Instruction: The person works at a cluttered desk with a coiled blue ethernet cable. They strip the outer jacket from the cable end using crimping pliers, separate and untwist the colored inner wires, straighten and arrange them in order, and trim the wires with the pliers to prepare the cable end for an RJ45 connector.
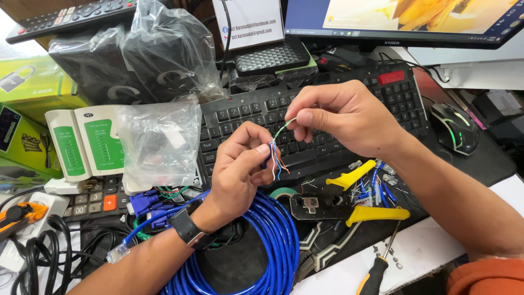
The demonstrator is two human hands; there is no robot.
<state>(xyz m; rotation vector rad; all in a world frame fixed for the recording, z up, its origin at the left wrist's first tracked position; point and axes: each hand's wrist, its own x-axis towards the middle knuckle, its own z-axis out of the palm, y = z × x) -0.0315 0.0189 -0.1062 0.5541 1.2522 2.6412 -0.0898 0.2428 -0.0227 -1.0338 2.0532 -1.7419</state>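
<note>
My left hand point(240, 166) pinches the stripped end of a blue network cable, whose thin coloured wires point(276, 158) fan out above my fingers. My right hand point(341, 117) pulls one green wire point(284, 128) up and away from the bundle between thumb and forefinger. The rest of the blue cable lies in a coil point(267, 240) under my left wrist, which wears a black watch point(188, 228). Both hands hover over a black keyboard point(305, 117).
A yellow-handled crimping tool point(349, 205) and cut wire scraps point(376, 183) lie right of the coil. A screwdriver point(376, 270) rests near the front edge. A white and green cable tester point(84, 142), plastic bags point(158, 139), calculator point(95, 202), mouse point(454, 128) and monitor point(404, 22) surround the keyboard.
</note>
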